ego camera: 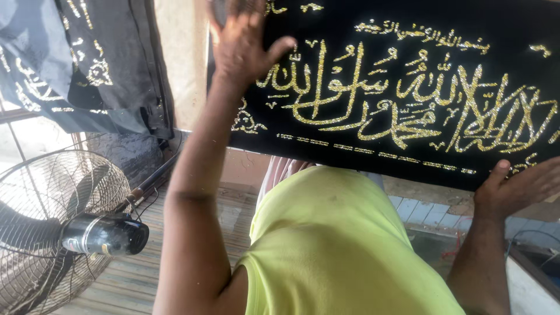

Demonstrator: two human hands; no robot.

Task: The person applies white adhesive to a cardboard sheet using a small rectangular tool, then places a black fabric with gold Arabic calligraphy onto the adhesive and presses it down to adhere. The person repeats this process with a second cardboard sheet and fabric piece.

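Fingers of the left hand point(242, 44) and right hand point(519, 189) lie spread, pressed flat against the black gold-lettered cloth point(408, 87).

The cloth panel point(408, 93) is black, worked with glittering gold script and a dashed gold border line. A second hanging cloth point(76, 64) is black with the same gold ornament. The shirt point(332, 245) is plain yellow-green. The fan point(52, 227) has a grey wire cage and black motor housing.
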